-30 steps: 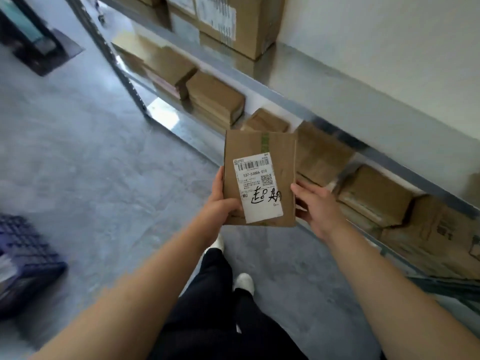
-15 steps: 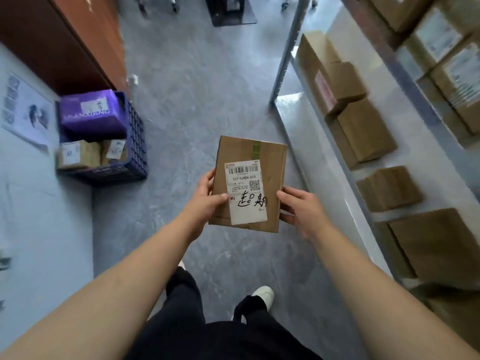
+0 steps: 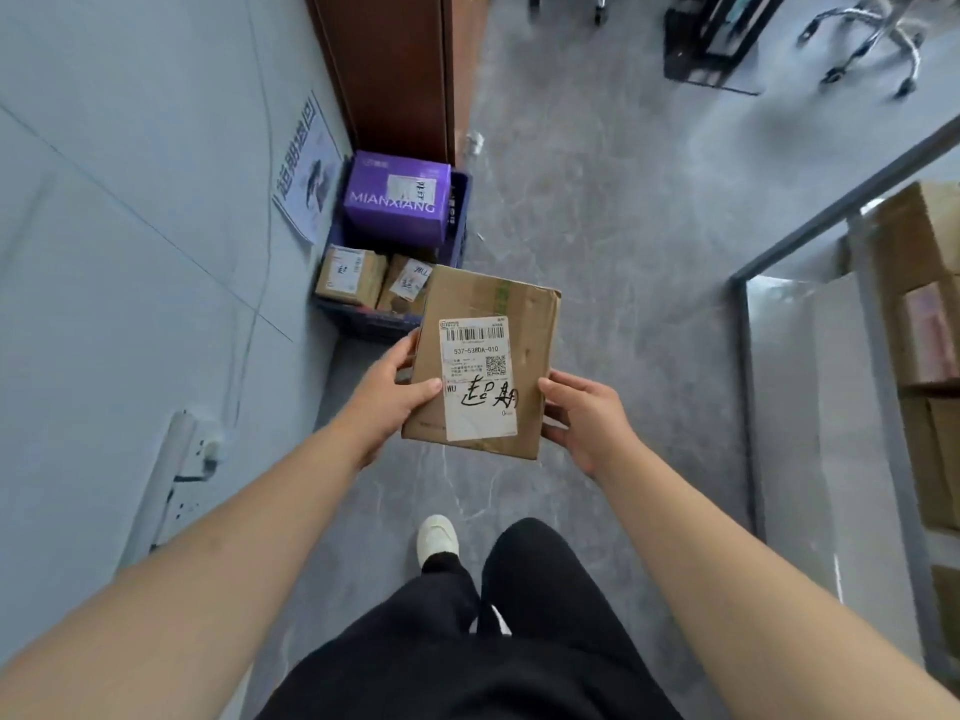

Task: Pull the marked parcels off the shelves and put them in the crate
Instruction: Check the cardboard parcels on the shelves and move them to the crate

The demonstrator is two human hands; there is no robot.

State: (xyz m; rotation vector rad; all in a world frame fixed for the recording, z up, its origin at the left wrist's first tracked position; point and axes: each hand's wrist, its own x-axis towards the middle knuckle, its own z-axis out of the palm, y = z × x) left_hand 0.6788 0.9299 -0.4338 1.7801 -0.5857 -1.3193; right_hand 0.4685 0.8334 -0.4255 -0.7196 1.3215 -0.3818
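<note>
While the left hand grips one side of the marked parcel and the right hand grips the other, it hangs above the floor just short of the blue crate, which holds a purple box and two small cartons

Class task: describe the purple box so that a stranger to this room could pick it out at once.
Find the brown wooden cabinet against the pale wall. At its foot stands a dark blue crate of parcels. The purple box lies at its far end: the only purple parcel, printed MIANXIANG, beside two small brown cartons.
</note>
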